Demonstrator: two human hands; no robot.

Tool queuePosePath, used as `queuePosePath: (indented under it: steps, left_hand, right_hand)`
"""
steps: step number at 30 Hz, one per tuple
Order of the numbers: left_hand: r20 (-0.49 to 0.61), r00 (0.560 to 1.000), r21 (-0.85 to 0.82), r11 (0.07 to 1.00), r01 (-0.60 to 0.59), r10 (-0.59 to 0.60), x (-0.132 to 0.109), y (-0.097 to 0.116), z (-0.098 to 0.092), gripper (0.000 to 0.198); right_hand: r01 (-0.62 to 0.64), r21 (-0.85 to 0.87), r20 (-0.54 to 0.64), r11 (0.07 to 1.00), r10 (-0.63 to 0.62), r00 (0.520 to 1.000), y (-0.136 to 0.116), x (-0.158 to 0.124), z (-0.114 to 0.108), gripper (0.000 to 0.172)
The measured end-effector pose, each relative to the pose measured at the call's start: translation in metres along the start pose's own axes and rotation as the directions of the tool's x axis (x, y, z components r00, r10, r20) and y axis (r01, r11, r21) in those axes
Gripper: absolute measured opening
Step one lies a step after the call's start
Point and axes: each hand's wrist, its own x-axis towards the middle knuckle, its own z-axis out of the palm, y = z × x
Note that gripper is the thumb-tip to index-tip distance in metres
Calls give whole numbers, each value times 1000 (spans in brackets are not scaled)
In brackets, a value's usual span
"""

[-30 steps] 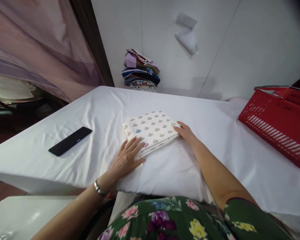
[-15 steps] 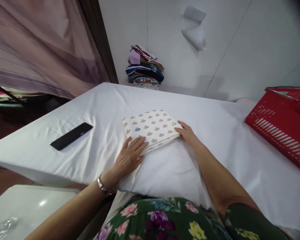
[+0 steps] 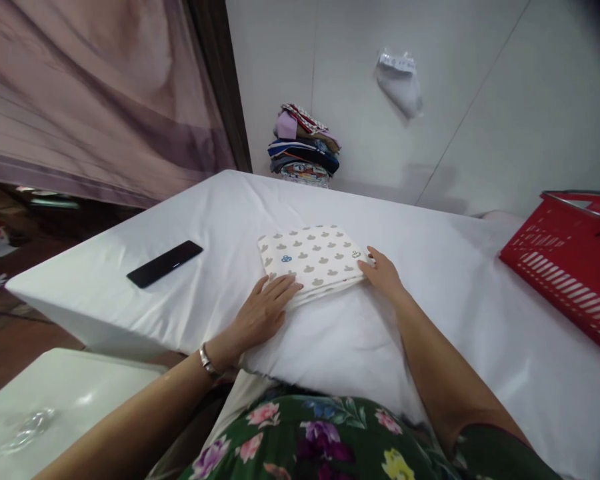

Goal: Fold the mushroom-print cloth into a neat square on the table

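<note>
A folded white cloth [image 3: 313, 257] with grey cloud-like prints and one blue print lies on the white-covered table. Across its near left corner rests my left hand [image 3: 267, 310], fingers stretched out and flat on top. My right hand [image 3: 383, 273] is at the right edge, thumb over the top and the other fingers partly hidden at the side, with the edge between them. The folded layers show along the near side. A silver bracelet [image 3: 209, 361] is on my left wrist.
A black phone-like slab [image 3: 165, 264] lies on the table [image 3: 460, 280] to the left. At the right end stands a red basket [image 3: 570, 267]. Folded clothes [image 3: 305, 147] are stacked beyond the far edge. A white stool-like surface [image 3: 65, 393] is at lower left.
The view has shifted slightly, so the scene appears a little further right and lower. Both hands stay at the folded cloth, which looks much the same.
</note>
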Motion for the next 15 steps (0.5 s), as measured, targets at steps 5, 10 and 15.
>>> queuePosePath:
  steps: [5, 10, 15]
  left_hand:
    - [-6, 1000, 11, 1000, 19, -19, -1, -2, 3, 74]
    - [-19, 1000, 8, 1000, -4, 4, 2, 0, 1, 69]
    - [-76, 997, -35, 999, -19, 16, 2, -4, 3, 53]
  right_hand:
    - [366, -4, -36, 931, -366, 930, -29, -15, -4, 45]
    - [619, -67, 256, 782, -586, 768, -38, -28, 15, 39]
    - [647, -89, 298, 757, -600, 743, -33, -29, 23, 36]
